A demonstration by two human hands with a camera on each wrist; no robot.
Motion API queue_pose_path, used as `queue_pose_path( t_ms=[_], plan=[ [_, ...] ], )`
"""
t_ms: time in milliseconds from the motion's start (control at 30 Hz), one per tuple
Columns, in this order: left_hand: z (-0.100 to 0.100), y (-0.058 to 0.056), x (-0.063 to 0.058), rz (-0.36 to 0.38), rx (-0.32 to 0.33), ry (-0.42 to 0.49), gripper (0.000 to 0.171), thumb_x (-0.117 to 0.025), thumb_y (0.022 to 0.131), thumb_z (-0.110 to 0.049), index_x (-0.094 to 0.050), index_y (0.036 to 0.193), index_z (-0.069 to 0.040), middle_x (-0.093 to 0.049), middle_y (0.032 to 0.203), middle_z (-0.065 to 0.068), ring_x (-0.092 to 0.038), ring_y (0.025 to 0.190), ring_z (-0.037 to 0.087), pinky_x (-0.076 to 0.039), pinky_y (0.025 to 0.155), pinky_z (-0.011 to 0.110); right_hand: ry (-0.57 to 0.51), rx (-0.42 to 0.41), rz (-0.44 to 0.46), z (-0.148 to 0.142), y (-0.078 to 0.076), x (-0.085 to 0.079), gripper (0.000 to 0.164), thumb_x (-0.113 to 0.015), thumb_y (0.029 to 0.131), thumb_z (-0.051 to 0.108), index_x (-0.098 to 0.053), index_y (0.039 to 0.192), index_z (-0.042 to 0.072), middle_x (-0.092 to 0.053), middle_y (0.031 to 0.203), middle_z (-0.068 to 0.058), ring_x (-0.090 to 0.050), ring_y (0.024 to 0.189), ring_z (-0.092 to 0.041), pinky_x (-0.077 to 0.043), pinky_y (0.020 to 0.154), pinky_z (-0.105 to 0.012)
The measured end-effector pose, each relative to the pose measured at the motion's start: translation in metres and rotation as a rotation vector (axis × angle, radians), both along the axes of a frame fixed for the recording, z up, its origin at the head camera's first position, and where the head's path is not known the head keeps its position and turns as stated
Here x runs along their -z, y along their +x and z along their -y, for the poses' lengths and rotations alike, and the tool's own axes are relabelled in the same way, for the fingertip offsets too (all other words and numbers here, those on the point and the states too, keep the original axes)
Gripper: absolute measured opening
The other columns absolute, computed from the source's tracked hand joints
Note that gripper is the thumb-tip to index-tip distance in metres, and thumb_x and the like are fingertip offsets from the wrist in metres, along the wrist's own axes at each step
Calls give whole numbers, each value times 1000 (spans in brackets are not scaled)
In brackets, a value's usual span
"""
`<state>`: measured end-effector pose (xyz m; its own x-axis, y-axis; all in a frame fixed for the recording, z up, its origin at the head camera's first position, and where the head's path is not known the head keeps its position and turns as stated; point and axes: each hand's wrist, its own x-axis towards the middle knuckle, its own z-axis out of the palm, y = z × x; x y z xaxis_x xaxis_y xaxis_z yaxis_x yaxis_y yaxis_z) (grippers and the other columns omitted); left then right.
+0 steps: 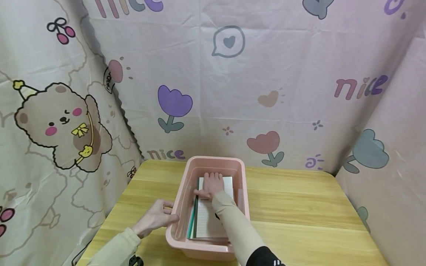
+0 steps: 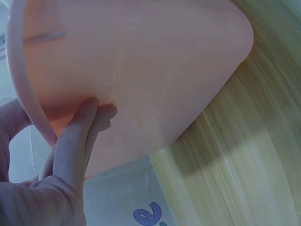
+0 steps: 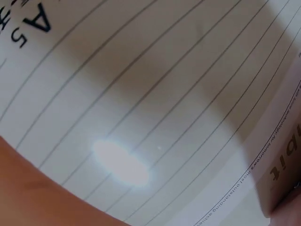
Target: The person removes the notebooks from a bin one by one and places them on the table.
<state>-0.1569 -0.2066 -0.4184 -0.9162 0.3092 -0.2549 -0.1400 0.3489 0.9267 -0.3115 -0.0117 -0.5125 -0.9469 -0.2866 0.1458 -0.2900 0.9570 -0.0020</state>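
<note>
A pink plastic bin sits on the wooden table. My left hand grips its left rim, thumb over the edge and fingers against the outer wall; the left wrist view shows these fingers on the pink wall. Inside lies a notebook with a pale, lined cover, on top of other thin books with green and teal edges. My right hand rests on the notebook's far part, thumb spread to its left edge; its fingertips are hidden. Close up, the right wrist view shows the cover with "A5" printed on it.
The wooden table top extends on both sides of the bin. A printed cloth hangs behind the table and down both sides. Along the bin's inner right wall stands a pale strip, too small to identify.
</note>
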Motion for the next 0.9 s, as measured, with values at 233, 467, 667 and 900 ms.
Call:
queue_pose_path(
  t_ms=[233, 467, 667, 900],
  plan=[
    [-2, 2, -1, 0, -26, -18, 53, -62, 85, 1, -43, 127, 27, -70, 104, 37, -74, 92, 42, -66, 78, 42, -4, -23, -20, -1, -2, -19, 79, -59, 77, 79, -58, 114, 10, -66, 116, -10, -59, 107, -27, -50, 98, -40],
    [-3, 3, 0, -26, -28, -22, 53, -61, 88, 0, -42, 128, 28, -69, 105, 38, -74, 93, 45, -66, 74, 42, 14, -48, -16, 2, -7, -46, 74, -58, 79, 78, -58, 111, 11, -68, 111, -9, -61, 104, -27, -50, 94, -40],
    [-3, 3, 0, -35, -32, -26, 52, -60, 89, 0, -42, 128, 29, -69, 105, 39, -74, 92, 44, -66, 74, 42, 15, -71, -4, 4, -10, -78, 76, -57, 81, 77, -59, 118, 11, -68, 114, -9, -62, 106, -25, -50, 97, -39],
    [-4, 3, 1, -39, -47, -42, 50, -60, 89, 0, -44, 127, 29, -70, 103, 37, -74, 91, 43, -67, 72, 41, 28, -90, -14, 1, -12, -122, 68, -54, 82, 76, -58, 105, 12, -68, 101, -7, -61, 96, -24, -47, 85, -34]
  ],
)
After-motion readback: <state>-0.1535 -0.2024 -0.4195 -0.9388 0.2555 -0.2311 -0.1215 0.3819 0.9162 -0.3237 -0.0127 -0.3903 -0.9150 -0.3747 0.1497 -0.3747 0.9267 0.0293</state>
